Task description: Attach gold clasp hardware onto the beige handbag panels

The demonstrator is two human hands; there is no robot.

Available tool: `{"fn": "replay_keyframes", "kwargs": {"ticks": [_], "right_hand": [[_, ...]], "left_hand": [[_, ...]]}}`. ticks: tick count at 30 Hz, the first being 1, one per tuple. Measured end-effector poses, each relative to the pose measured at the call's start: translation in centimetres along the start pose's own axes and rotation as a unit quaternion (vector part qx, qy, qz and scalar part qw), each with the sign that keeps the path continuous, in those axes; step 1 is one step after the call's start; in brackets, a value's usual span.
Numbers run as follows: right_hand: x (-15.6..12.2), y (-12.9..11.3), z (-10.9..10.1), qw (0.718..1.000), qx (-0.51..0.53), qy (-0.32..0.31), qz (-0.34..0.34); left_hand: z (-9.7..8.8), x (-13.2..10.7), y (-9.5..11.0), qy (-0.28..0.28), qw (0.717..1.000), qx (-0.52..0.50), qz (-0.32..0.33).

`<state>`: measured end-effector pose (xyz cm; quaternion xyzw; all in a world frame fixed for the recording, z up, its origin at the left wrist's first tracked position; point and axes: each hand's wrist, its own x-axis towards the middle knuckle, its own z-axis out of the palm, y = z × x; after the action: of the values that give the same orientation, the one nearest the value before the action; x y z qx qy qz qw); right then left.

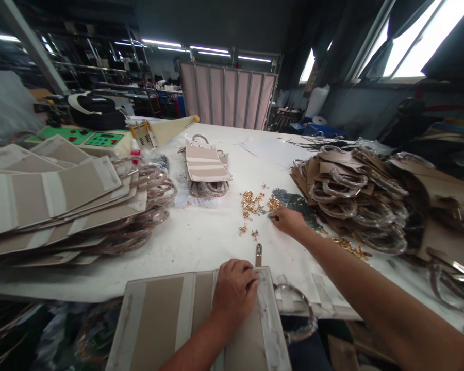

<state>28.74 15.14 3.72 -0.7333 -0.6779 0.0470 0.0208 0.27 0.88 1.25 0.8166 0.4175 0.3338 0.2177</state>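
A flat beige bag panel (158,319) with pale stripes lies at the table's near edge. My left hand (234,291) rests on it with fingers curled, pressing near its top edge beside a small metal clasp strip (258,255). My right hand (288,220) reaches forward, fingers pinched at the edge of a patch of dark small parts (297,205). Close to its left lies a scatter of small gold metal fittings (253,202). A plastic-wrapped ring handle (297,309) sticks out from the panel's right side.
A tall stack of striped panels with ring handles (62,201) fills the left. A smaller stack (206,165) sits mid-table. A heap of wrapped brown pieces with handles (371,196) covers the right. A green-panelled machine (96,138) stands far left. The white table (201,237) lies between.
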Motion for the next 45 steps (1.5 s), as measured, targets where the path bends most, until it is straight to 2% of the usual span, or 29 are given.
{"fn": "replay_keyframes", "kwargs": {"ticks": [7, 12, 16, 20, 24, 32, 40, 45], "right_hand": [[-1.0, 0.9, 0.7, 0.999, 0.019, 0.028, -0.024], [-0.2, 1.5, 1.6, 0.999, 0.04, 0.023, -0.027], [0.1, 1.4, 1.2, 0.997, 0.045, 0.021, -0.054], [-0.9, 1.8, 1.0, 0.996, 0.042, 0.028, -0.074], [-1.4, 2.5, 1.6, 0.996, 0.049, 0.037, -0.059], [0.3, 2.4, 1.4, 0.998, 0.053, 0.025, -0.034], [-1.3, 1.2, 1.1, 0.997, 0.051, 0.059, -0.024], [-2.4, 1.9, 0.2, 0.991, 0.087, 0.095, 0.034]], "left_hand": [[0.1, -0.1, 0.2, 0.008, 1.0, 0.003, 0.005], [0.2, -0.1, 0.3, 0.01, 1.0, 0.004, -0.003], [0.2, -0.2, 0.2, 0.007, 1.0, 0.008, -0.005], [0.3, -0.3, 0.1, 0.01, 1.0, 0.008, -0.008], [0.3, -0.3, 0.3, 0.013, 1.0, 0.006, -0.002], [0.3, -0.6, 0.2, 0.013, 1.0, 0.008, -0.001], [0.5, -0.6, -0.1, 0.015, 1.0, 0.013, 0.005], [0.5, -0.6, 0.1, 0.011, 1.0, 0.011, 0.007]]}}
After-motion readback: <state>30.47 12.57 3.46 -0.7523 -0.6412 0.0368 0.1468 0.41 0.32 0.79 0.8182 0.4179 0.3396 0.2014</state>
